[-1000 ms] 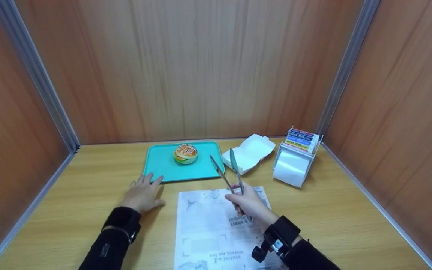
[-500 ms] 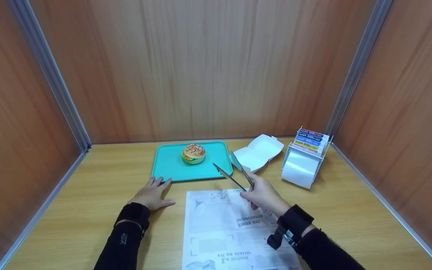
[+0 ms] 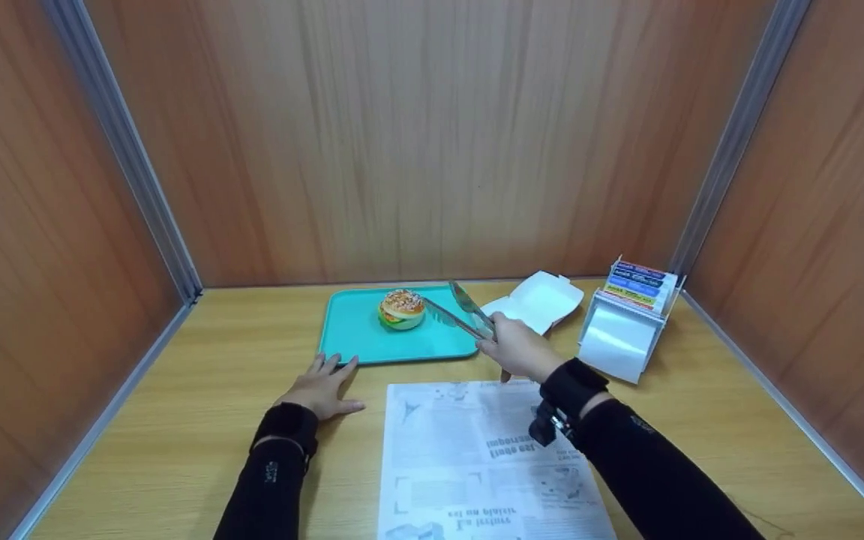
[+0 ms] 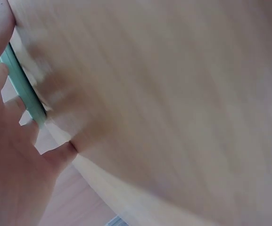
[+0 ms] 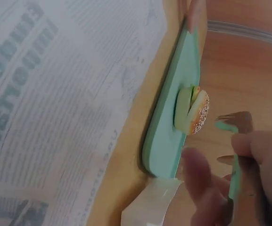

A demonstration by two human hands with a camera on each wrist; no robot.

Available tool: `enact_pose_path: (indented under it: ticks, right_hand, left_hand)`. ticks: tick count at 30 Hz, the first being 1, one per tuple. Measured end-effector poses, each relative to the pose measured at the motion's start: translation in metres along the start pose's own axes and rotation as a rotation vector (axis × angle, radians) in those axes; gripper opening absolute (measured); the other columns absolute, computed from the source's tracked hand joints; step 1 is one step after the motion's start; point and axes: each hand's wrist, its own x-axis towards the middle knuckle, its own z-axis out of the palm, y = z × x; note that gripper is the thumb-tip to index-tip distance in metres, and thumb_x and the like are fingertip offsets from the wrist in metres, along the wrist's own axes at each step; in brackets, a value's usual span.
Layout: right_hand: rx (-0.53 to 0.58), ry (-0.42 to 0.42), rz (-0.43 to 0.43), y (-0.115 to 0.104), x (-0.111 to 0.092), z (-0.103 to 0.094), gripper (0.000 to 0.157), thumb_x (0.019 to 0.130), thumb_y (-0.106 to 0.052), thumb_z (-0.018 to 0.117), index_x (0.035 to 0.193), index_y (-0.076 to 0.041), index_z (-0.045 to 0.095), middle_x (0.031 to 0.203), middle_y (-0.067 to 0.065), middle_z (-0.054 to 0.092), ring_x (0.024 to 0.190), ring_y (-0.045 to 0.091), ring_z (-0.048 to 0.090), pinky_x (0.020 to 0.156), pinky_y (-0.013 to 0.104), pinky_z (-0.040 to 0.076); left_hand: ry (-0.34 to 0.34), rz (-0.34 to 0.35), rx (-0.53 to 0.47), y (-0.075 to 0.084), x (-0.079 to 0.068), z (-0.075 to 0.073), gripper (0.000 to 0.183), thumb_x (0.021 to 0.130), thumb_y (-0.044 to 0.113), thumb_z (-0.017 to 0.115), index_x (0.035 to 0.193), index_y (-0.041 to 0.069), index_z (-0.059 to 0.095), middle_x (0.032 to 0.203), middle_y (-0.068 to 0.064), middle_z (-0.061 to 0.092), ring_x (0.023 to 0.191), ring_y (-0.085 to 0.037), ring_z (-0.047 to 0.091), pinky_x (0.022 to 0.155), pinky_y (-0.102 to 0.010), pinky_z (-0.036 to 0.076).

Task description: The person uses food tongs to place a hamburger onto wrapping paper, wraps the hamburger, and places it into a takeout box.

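Burger (image 3: 402,310) on the teal tray (image 3: 394,351). Tongs (image 3: 469,302) spread apart, no hold on it — one tip beside the bun, contact unclear; they've come closer since half a second ago. Right hand (image 3: 520,349) grips the tongs. Left hand (image 3: 317,392) — fingers spread, holding nothing, fingertips at tray's near-left corner, same as before. White box (image 3: 543,298) right of tray.
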Motion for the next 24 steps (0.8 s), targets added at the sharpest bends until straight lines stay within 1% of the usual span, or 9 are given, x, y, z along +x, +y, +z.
enact_pose_path:
  ticks: [4,5,7,9,12,16,19,22,24]
  right_hand:
    - [0.193,-0.005,0.081,-0.003,0.014,0.007,0.037,0.112,-0.031,0.056,0.133,0.000,0.052,0.078,0.005,0.055,0.054,0.014,0.049,0.048,0.027,0.040]
    - [0.247,-0.010,0.090,-0.003,0.017,0.009,0.037,0.112,-0.030,0.055,0.132,0.001,0.054,0.074,0.004,0.054,0.054,0.014,0.045,0.049,0.027,0.037]
    - [0.337,-0.020,0.102,-0.003,0.023,0.014,0.037,0.112,-0.028,0.054,0.134,0.002,0.056,0.071,0.005,0.054,0.056,0.015,0.044,0.050,0.027,0.036]
    - [0.393,-0.028,0.106,-0.004,0.028,0.019,0.039,0.112,-0.026,0.052,0.138,0.003,0.057,0.075,0.006,0.058,0.057,0.015,0.046,0.051,0.027,0.037]
    - [0.501,-0.022,0.111,-0.005,0.035,0.028,0.043,0.115,-0.026,0.047,0.144,0.006,0.054,0.090,0.010,0.065,0.059,0.013,0.048,0.051,0.025,0.040]
    - [0.640,-0.011,0.129,-0.005,0.043,0.037,0.048,0.117,-0.028,0.043,0.147,0.008,0.049,0.112,0.018,0.072,0.061,0.010,0.053,0.051,0.022,0.043]
    - [0.658,-0.030,0.141,-0.004,0.048,0.042,0.048,0.117,-0.029,0.043,0.147,0.009,0.049,0.120,0.022,0.073,0.064,0.008,0.058,0.053,0.020,0.047]
    - [0.635,-0.035,0.156,-0.004,0.051,0.049,0.048,0.117,-0.030,0.043,0.145,0.008,0.050,0.117,0.019,0.075,0.067,0.008,0.061,0.055,0.021,0.049]
    - [0.628,-0.027,0.163,-0.004,0.053,0.052,0.048,0.117,-0.031,0.043,0.144,0.008,0.051,0.114,0.017,0.075,0.068,0.009,0.062,0.057,0.021,0.050]
  left_hand:
    - [0.003,-0.009,-0.005,0.001,0.001,-0.002,0.083,0.102,0.041,0.073,0.166,0.004,0.035,0.169,-0.034,0.025,0.157,-0.058,0.013,0.122,-0.073,0.024]
    - [0.005,-0.009,-0.004,0.002,0.000,-0.002,0.083,0.102,0.040,0.073,0.166,0.004,0.035,0.169,-0.034,0.026,0.157,-0.058,0.013,0.122,-0.073,0.024]
    - [0.007,-0.012,-0.004,0.002,0.000,-0.001,0.083,0.102,0.040,0.074,0.165,0.004,0.035,0.169,-0.034,0.026,0.157,-0.057,0.013,0.122,-0.072,0.024]
    - [0.003,-0.015,0.004,0.002,0.000,0.000,0.083,0.102,0.041,0.073,0.166,0.005,0.034,0.169,-0.034,0.026,0.157,-0.057,0.013,0.123,-0.072,0.023]
    - [0.003,-0.021,0.000,0.002,0.000,0.002,0.083,0.102,0.041,0.073,0.166,0.005,0.034,0.169,-0.033,0.026,0.158,-0.056,0.013,0.123,-0.071,0.023]
    - [0.013,-0.025,-0.005,-0.001,0.002,0.004,0.084,0.101,0.041,0.075,0.166,0.006,0.035,0.170,-0.031,0.026,0.158,-0.055,0.013,0.122,-0.074,0.023]
    - [0.012,-0.032,-0.008,-0.002,0.003,0.005,0.085,0.100,0.041,0.075,0.167,0.007,0.034,0.170,-0.031,0.026,0.159,-0.054,0.013,0.121,-0.074,0.023]
    - [0.015,-0.037,-0.006,-0.002,0.003,0.005,0.085,0.100,0.042,0.075,0.167,0.008,0.035,0.170,-0.030,0.026,0.159,-0.054,0.013,0.122,-0.074,0.023]
    - [0.008,-0.041,-0.005,0.001,0.002,0.001,0.084,0.100,0.041,0.075,0.167,0.008,0.035,0.170,-0.030,0.026,0.159,-0.054,0.014,0.122,-0.074,0.023]
